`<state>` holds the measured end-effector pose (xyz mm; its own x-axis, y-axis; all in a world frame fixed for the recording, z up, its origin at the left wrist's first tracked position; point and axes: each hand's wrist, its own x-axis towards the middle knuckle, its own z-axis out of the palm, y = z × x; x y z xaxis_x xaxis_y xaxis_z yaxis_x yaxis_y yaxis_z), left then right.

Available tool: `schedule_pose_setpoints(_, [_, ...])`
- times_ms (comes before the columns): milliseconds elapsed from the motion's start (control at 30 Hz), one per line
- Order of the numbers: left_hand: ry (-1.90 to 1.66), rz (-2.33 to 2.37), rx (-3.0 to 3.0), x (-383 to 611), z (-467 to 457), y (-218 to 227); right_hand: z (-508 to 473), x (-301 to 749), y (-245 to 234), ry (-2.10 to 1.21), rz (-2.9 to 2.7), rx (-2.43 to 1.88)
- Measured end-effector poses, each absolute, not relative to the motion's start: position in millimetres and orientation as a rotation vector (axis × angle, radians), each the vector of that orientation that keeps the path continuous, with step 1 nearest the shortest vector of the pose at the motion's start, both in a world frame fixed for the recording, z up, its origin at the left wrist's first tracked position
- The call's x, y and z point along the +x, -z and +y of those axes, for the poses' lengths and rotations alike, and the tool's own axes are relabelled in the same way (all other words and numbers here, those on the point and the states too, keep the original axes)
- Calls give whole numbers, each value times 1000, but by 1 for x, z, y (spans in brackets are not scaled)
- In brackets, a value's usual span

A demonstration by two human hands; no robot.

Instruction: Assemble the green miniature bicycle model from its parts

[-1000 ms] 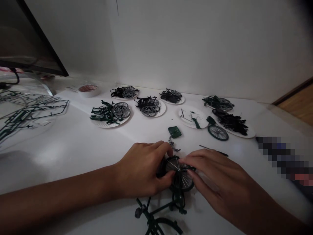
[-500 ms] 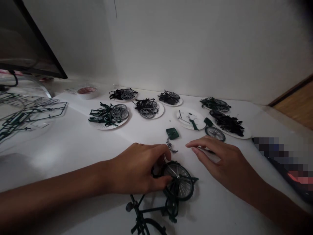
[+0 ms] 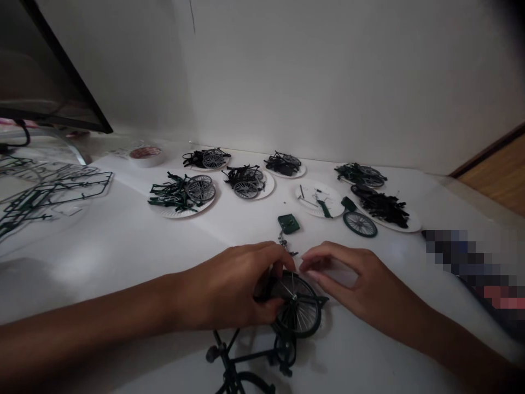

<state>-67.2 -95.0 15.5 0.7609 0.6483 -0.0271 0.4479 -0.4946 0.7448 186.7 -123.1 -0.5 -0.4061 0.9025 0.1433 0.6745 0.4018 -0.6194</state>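
Note:
A dark green model bicycle (image 3: 256, 358) lies on the white table in front of me, its spoked wheel (image 3: 305, 314) nearest my hands. My left hand (image 3: 235, 287) grips it beside that wheel, with thumb and fingers closed around a part the hand itself hides. At the wheel's upper rim, my right hand (image 3: 348, 276) brings thumb and forefinger together close to the left fingertips. Whatever sits in that pinch is too small to make out. Just beyond the hands are a small grey part (image 3: 283, 239) and a green rectangular piece (image 3: 289, 223).
Several paper plates hold dark bicycle parts, among them a left plate (image 3: 176, 213) and a nearly bare one (image 3: 305, 189). A loose wheel (image 3: 360, 224) lies at right. Green sprue frames (image 3: 53, 186), a tape roll (image 3: 145, 157) and a monitor (image 3: 45, 71) occupy the left.
My right hand has moved left and down to the wheel's rim, and its thumb and forefinger have drawn together. The left hand keeps its hold on the bicycle.

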Motion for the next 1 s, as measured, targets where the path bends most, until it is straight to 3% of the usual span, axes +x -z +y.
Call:
schedule_pose_setpoints(300, [-122,687,2195,-78,-85,-32,-127,182,3,-659,-2331,-1156])
schedule_pose_setpoints(633, [-62,835,2344,-81,-83,-39,-128,184,1,-189,-2577,-951])
schedule_pose_setpoints(1000, [-327,808,2370,-82,-82,-41,-126,182,-5,-336,-2392,-1204])
